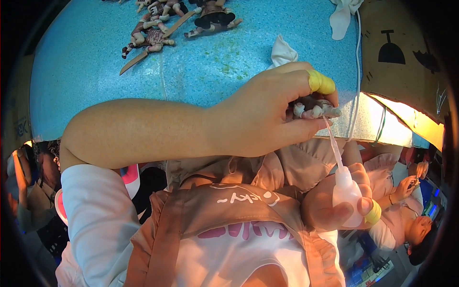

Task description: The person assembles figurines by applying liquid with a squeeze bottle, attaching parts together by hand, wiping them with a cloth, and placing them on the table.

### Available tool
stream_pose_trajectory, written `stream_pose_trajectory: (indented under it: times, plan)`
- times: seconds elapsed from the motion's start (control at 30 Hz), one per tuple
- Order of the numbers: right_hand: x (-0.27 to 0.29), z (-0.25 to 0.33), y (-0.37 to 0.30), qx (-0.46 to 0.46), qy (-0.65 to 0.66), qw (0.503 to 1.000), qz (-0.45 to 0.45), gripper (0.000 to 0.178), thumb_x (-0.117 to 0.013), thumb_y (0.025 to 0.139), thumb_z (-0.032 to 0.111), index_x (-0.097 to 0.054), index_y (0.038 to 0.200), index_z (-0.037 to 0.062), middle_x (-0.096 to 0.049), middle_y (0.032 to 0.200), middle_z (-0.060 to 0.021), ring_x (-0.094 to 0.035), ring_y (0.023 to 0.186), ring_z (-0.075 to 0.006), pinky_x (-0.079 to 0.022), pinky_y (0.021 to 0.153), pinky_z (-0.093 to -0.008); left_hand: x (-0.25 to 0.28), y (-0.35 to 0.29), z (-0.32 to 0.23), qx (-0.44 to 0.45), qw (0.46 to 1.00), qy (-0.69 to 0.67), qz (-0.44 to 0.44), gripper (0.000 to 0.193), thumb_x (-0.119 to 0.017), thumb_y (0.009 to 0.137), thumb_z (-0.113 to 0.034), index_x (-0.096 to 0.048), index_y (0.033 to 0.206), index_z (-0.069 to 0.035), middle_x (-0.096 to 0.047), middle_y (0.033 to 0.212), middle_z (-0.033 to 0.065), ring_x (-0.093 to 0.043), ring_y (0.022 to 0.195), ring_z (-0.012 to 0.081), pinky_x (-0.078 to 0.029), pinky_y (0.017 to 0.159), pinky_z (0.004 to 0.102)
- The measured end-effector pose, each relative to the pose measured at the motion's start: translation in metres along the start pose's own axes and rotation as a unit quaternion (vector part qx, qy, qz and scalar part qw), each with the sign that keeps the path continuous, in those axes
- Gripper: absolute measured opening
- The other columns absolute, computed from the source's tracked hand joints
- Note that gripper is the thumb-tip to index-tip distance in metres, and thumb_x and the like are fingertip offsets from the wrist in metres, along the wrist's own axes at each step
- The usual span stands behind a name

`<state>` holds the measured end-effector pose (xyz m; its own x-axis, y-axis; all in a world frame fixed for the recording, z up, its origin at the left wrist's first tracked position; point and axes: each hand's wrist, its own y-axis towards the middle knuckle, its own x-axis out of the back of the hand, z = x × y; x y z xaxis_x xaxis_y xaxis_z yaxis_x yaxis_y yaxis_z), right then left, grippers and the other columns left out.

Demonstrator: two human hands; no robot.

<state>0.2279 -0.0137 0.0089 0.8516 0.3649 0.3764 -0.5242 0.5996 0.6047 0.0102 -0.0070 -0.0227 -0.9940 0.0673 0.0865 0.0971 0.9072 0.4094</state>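
Closely, we glue a small figure at the blue table's edge.
Our right hand grips the squeeze bottle below the figure, which our left hand pinches; beyond it, assembled figures lie on the table.

The scene is brightly and evenly lit, with a warm glare burning out the right edge of the blue counter, where detail is lost. Fisheye distortion bends the counter's edges and leaves dark vignetted corners all round. The near clothing looks soft and slightly blurred, while the far counter surface stays fairly sharp, with only faint shadows.
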Motion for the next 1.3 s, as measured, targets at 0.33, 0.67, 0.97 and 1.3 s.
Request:
stream_pose_trajectory:
  times: [0.33, 0.67, 0.97, 1.3]
  plan:
    - [-0.017, 0.003, 0.003, 0.011, -0.011, 0.996, -0.09, 0.026, -0.061, 0.077, 0.011, -0.046, 0.099, 0.0133, -0.045, 0.06, -0.0012, -0.037, 0.047, -0.0157, -0.029, 0.046, -0.0317, 0.001, -0.002, -0.001, 0.001, 1.0, 0.015, 0.002, 0.031, -0.064, 0.071, -0.01, -0.055, 0.101, -0.005, -0.052, 0.087, 0.0112, -0.054, 0.079, 0.0262, -0.045, 0.07, 0.0329]
    - [0.014, 0.007, 0.006, -0.034, 0.001, 0.996, 0.08, 0.039, -0.067, 0.072, 0.006, -0.048, 0.103, 0.0184, -0.052, 0.071, -0.0027, -0.044, 0.054, -0.0181, -0.034, 0.049, -0.0332, 0.003, -0.002, -0.001, -0.006, 0.999, 0.032, 0.005, 0.03, -0.063, 0.072, -0.01, -0.055, 0.101, -0.005, -0.052, 0.088, 0.0111, -0.054, 0.08, 0.0259, -0.045, 0.07, 0.0328]
    - [-0.017, 0.002, -0.001, 0.011, -0.019, 0.992, -0.122, 0.027, -0.063, 0.078, 0.016, -0.049, 0.101, 0.015, -0.04, 0.058, 0.0005, -0.036, 0.047, -0.0153, -0.026, 0.047, -0.0306, 0.0, -0.002, 0.001, 0.005, 1.0, 0.007, -0.005, 0.03, -0.063, 0.071, -0.01, -0.056, 0.1, -0.005, -0.052, 0.086, 0.0103, -0.054, 0.079, 0.0249, -0.045, 0.069, 0.032]
    - [-0.023, 0.0, 0.003, -0.013, -0.01, 0.985, -0.173, 0.021, -0.059, 0.079, 0.011, -0.049, 0.097, 0.0133, -0.037, 0.056, 0.0011, -0.03, 0.048, -0.0131, -0.024, 0.048, -0.0301, 0.001, 0.0, -0.002, 0.012, 1.0, 0.009, 0.022, 0.027, -0.066, 0.078, -0.004, -0.053, 0.103, -0.004, -0.05, 0.087, 0.0028, -0.048, 0.075, 0.0084, -0.039, 0.065, 0.0206]
